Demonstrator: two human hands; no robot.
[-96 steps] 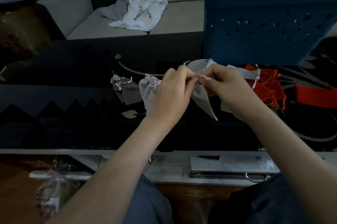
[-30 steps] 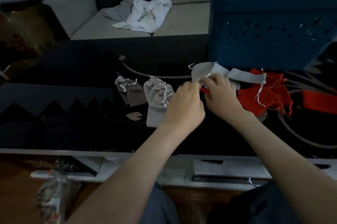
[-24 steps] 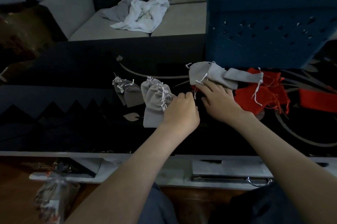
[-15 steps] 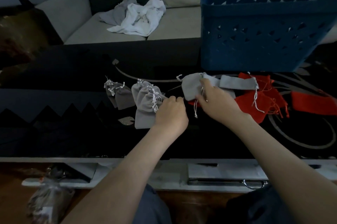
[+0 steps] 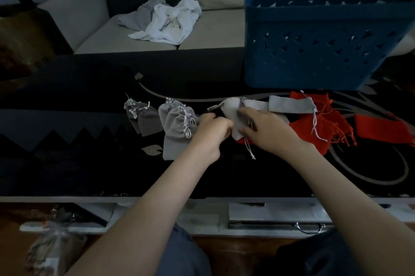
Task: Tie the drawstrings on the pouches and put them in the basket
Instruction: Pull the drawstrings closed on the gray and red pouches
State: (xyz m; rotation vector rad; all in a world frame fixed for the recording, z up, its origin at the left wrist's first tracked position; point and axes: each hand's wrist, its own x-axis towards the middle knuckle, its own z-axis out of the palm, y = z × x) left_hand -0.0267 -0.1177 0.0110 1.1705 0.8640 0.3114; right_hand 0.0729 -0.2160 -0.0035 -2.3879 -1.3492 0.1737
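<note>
Both hands meet over a light grey pouch (image 5: 231,108) at the middle of the dark table. My right hand (image 5: 267,128) grips its lower part, and a white drawstring (image 5: 249,148) dangles below. My left hand (image 5: 213,128) is curled against the pouch's left edge and seems to pinch it. Tied grey pouches (image 5: 177,127) lie to the left, with darker grey ones (image 5: 143,116) beyond them. Another flat grey pouch (image 5: 289,104) and red pouches (image 5: 327,123) lie to the right. The blue basket (image 5: 314,51) stands behind them.
A sofa with crumpled white and grey cloths (image 5: 166,22) runs along the far side of the table (image 5: 89,87). A lower shelf (image 5: 258,215) sits under the near table edge. A clear plastic bag (image 5: 51,246) lies on the floor at bottom left.
A tied grey pouch was laid on the left pile. My right hand then took a fresh grey pouch from the right pile, and my left hand has come in to grip it.
</note>
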